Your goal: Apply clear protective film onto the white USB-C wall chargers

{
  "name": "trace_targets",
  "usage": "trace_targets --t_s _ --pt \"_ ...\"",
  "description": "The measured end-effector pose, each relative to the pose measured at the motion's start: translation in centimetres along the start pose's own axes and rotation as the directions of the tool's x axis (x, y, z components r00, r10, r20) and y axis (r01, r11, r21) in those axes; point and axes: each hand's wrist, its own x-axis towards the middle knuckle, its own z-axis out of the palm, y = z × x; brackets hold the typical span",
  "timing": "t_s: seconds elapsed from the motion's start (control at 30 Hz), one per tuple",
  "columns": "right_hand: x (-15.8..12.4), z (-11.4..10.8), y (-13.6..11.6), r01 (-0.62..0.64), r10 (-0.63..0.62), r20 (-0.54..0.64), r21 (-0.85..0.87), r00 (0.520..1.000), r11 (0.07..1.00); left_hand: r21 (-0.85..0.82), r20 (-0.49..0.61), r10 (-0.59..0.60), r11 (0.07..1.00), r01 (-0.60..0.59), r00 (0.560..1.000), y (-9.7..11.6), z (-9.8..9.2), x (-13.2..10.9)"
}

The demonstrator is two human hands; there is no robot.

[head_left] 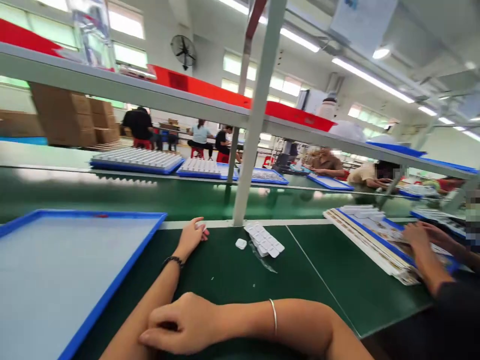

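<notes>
My left hand (192,237), with a dark beaded bracelet at the wrist, reaches to the far edge of the green worktop. Its fingers are closed around a small white square piece (201,226), mostly hidden by them. My right hand (183,320) lies across my left forearm, fingers curled in; I see nothing in it. A silver bangle circles the right wrist. To the right of my left hand, a single white rounded square (241,244) lies on the worktop. Beside it is a small stack of white sheets (264,240) divided into squares, with a clear plastic strip (264,260) near it.
A large blue-rimmed tray (108,280) takes up the left side. A white post (255,125) rises at the worktop's back edge, carrying a shelf. At right, a co-worker's hands (422,237) are over stacked blue trays (386,240). More trays (137,161) line the far side.
</notes>
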Motion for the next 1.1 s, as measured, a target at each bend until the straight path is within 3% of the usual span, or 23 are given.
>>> trace_targets --t_s 0.07,0.17,0.23,0.47,0.97,1.1 --pt "-0.2 0.6 1.2 0.018 -0.015 -0.028 0.103 0.999 0.995 -0.017 0.054 -0.041 0.999 0.042 0.998 -1.0 0.2 1.3" --pt "-0.7 0.6 2.2 -0.067 0.079 -0.028 0.301 0.996 0.951 -0.036 0.147 -0.062 0.997 0.068 0.987 -1.9 0.6 2.0" --pt "-0.9 0.5 2.5 -0.098 0.114 -0.027 0.344 0.993 0.934 -0.045 0.191 -0.049 0.997 0.059 0.98 -2.1 0.9 2.0" --pt "-1.2 0.9 2.8 -0.022 0.029 -0.023 0.254 0.999 0.967 -0.052 0.285 0.023 0.999 -0.009 0.958 -1.6 2.0 2.1" --pt "-1.3 0.3 3.0 0.009 -0.009 -0.003 0.24 1.0 0.971 0.085 0.271 0.0 0.996 -0.023 0.963 -2.1 2.7 2.1" --pt "-1.3 0.1 3.0 -0.047 0.04 0.035 0.244 0.999 0.969 0.085 0.253 0.009 0.996 -0.031 0.968 -2.3 2.7 2.2"
